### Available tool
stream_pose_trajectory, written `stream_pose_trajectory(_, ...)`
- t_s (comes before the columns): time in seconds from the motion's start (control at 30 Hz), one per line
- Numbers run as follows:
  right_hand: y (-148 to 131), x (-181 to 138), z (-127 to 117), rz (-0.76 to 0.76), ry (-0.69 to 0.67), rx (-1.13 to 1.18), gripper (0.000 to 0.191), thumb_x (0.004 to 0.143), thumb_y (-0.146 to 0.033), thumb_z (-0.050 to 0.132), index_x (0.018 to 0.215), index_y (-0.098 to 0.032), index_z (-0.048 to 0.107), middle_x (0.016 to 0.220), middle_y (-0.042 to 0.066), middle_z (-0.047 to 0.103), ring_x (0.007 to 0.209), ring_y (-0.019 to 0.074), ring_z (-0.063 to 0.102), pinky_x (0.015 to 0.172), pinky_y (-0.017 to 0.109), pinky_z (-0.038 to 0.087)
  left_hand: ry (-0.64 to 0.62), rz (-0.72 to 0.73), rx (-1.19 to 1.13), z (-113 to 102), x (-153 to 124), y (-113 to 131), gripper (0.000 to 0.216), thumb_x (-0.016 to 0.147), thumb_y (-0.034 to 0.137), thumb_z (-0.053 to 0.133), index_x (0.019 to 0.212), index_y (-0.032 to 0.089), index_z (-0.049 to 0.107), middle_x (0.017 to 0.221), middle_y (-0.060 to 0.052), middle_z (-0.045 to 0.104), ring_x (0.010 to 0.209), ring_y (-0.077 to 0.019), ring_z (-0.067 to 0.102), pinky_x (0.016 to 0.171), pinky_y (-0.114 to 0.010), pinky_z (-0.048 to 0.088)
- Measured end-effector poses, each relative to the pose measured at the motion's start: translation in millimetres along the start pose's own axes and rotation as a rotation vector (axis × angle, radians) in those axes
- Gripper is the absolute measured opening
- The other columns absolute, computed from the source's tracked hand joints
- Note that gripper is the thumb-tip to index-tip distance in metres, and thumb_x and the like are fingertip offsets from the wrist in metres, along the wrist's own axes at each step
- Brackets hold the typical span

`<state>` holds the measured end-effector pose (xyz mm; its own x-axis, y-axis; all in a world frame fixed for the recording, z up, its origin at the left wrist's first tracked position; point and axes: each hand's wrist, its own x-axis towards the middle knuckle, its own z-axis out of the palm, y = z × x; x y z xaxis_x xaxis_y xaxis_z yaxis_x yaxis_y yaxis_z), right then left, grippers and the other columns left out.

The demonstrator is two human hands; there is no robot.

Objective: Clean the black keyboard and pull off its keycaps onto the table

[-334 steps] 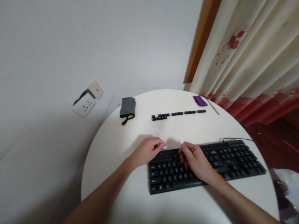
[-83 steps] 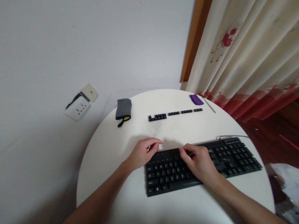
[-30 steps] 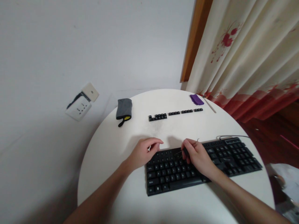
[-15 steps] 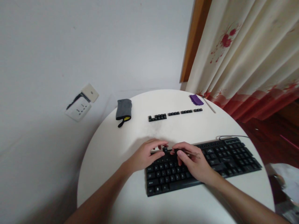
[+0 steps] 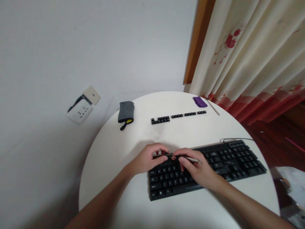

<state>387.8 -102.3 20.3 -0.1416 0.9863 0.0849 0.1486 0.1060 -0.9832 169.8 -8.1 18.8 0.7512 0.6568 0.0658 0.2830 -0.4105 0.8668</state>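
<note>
The black keyboard [image 5: 181, 187] lies near the table's front, under both hands. My left hand [image 5: 151, 157] is over its upper left corner, thumb and fingers closed around a small dark keycap [image 5: 169, 156] that is mostly hidden. Beside it, my right hand [image 5: 194, 165] pinches a slim pale tool [image 5: 193, 159] resembling tweezers. The tool's thin tip reaches the keycap at my left fingertips. Part of the keyboard's top row is covered by my fingers. Farther back, loose black keycaps [image 5: 163, 119] stand in a row of groups, with one gap in the left group.
All this rests on a round white table [image 5: 114, 190]. A grey pouch [image 5: 126, 111] lies at the back left, a folded purple cloth [image 5: 200, 102] and a thin pale stick [image 5: 213, 107] at the back right. The keyboard's cable [image 5: 234, 139] runs off the right edge.
My right hand has turned the tool a little, and its tip has moved to the keycap at my left fingertips. The keycap now shows less between the fingers.
</note>
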Motion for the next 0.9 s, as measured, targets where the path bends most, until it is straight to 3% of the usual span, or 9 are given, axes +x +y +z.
stream_pose_trajectory(0.23,1,-1,2,-0.020,-0.008,-0.027,0.020,0.095,-0.031,0.054,0.105,-0.020,0.069,0.084,0.002,0.068,0.062,0.0102,0.058,0.059,0.022,0.051,-0.002,-0.039,0.011,1,-1,-1,0.014,0.085,0.025,0.065,0.097,0.017,0.066,0.088,-0.002,0.068,0.077,-0.0148,0.059,0.072,-0.026,0.047)
stream_pose_trajectory(0.67,5,0,3,-0.015,0.062,-0.001,0.020,0.096,-0.032,0.054,0.106,-0.022,0.068,0.092,0.003,0.070,0.065,0.0103,0.057,0.061,0.022,0.051,0.032,-0.036,-0.003,6,-1,0,0.026,0.090,0.022,0.056,0.115,0.020,0.065,0.105,-0.005,0.071,0.087,-0.0158,0.064,0.081,-0.029,0.052)
stream_pose_trajectory(0.9,12,1,3,-0.009,0.091,0.000,0.020,0.095,-0.033,0.056,0.107,-0.020,0.066,0.089,0.004,0.072,0.064,0.0113,0.062,0.063,0.024,0.052,0.036,-0.026,-0.066,6,1,1,0.015,0.090,0.020,0.057,0.103,0.018,0.065,0.091,-0.002,0.072,0.083,-0.0138,0.066,0.078,-0.025,0.052)
